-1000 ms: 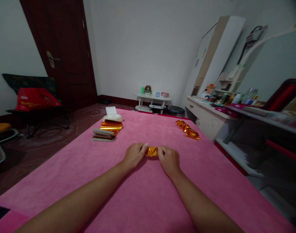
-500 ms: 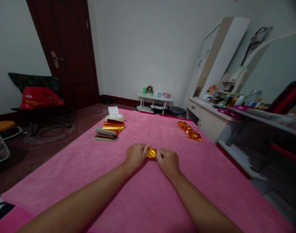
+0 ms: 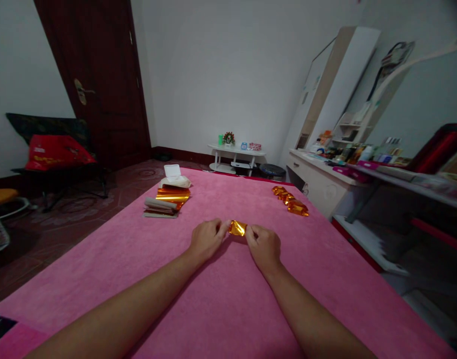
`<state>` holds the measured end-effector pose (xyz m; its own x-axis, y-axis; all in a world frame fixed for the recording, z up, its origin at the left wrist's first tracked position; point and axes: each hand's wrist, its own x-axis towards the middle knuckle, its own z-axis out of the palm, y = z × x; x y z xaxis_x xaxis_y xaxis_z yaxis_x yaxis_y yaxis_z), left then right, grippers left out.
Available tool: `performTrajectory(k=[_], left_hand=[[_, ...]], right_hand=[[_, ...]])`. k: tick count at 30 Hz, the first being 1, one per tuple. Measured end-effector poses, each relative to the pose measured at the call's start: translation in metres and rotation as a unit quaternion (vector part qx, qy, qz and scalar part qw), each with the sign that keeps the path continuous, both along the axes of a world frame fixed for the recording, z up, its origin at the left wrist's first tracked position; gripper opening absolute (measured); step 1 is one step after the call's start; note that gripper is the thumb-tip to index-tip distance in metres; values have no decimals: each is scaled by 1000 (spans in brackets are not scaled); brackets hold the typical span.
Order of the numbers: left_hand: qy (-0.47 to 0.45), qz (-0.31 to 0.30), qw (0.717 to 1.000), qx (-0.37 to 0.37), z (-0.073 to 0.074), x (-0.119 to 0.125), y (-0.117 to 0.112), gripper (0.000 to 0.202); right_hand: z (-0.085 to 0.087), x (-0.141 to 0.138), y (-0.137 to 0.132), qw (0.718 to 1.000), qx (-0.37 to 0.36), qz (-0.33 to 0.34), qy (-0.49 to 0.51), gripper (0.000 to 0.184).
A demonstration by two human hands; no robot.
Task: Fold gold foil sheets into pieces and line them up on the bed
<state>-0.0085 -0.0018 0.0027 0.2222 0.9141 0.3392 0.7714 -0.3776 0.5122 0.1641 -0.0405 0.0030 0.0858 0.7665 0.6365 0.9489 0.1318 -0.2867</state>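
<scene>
Between my hands is a small packet wrapped in shiny gold foil (image 3: 238,228), above the pink cloth (image 3: 221,309). My left hand (image 3: 208,238) pinches its left end with thumb and fingers. On the other side, my right hand (image 3: 264,245) is closed on the right end. What lies inside the foil is hidden. Farther off to the right, several gold foil-wrapped packets (image 3: 298,208) lie in a row. At the left are loose gold foil sheets (image 3: 172,194) and a stack of grey-brown flat pieces (image 3: 160,205).
Behind the foil sheets sits a white pack with its lid raised (image 3: 172,172). A low white table (image 3: 236,150) stands by the far wall. Along the right is a dresser (image 3: 318,172) crowded with bottles. A chair holding a red bag (image 3: 58,152) is at the left.
The hands have drawn slightly apart, and more of the gold packet shows between them. Its ends look more tightly gathered. The whole view has shifted a little.
</scene>
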Motion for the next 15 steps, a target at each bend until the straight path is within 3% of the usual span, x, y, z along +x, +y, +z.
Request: performTrajectory(k=[5,10,13,15], left_hand=[[-46,-53,997,14,-2,1,2,50],[-77,-82,993,25,-2,1,3,42],[-94,-111,989,10,-1,1,2,33],[-101,-122,987,-2,-2,1,2,27]], right_hand=[[2,-1,-2,999,1,33,-8,33],[1,1,-2,998,-48,42,-22,25],[0,19,8,997,-71,8,-34,26],[1,46,19,996,-73,-39,-27,28]])
